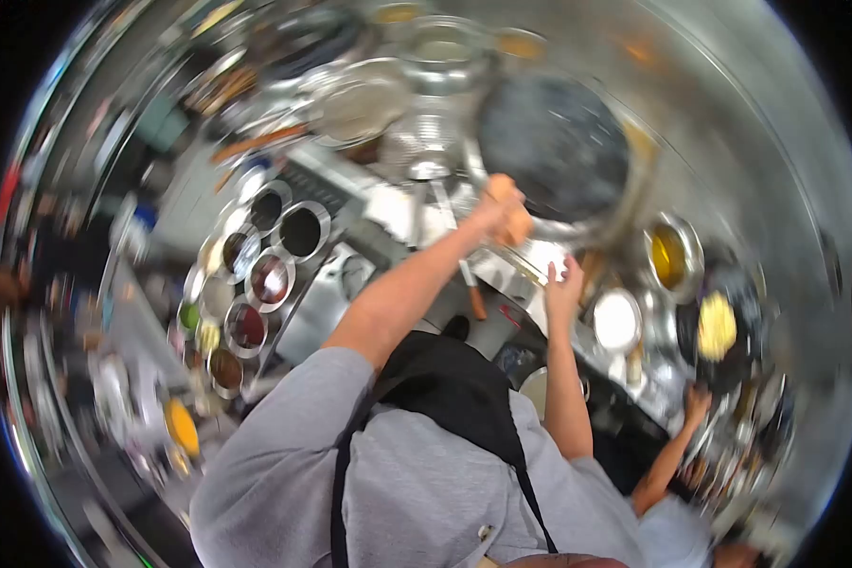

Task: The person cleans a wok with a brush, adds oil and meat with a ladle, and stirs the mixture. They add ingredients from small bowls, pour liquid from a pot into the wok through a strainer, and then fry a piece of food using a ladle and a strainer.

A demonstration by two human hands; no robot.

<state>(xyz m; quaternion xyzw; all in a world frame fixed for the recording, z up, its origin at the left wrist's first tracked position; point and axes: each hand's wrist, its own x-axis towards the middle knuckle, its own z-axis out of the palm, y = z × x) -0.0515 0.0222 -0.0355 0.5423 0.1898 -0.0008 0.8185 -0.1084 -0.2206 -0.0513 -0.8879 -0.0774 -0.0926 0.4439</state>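
My left hand reaches to the near rim of a large dark wok. Its fingers are closed round a soft orange-tan thing, too blurred to name. Lower and to the right, my right hand has its fingers raised and apart, with nothing visible in them. A white patch, perhaps cloth or paper, lies just beyond my right fingertips. Left of my left hand, a ladle rests by the wok, and a wooden-handled tool points down towards me.
Several sauce containers stand at the left. Pots and a strainer line the back. At the right are a bowl of yellow oil, a white-filled bowl and a pan with yellow food. A co-worker's hand is near that pan.
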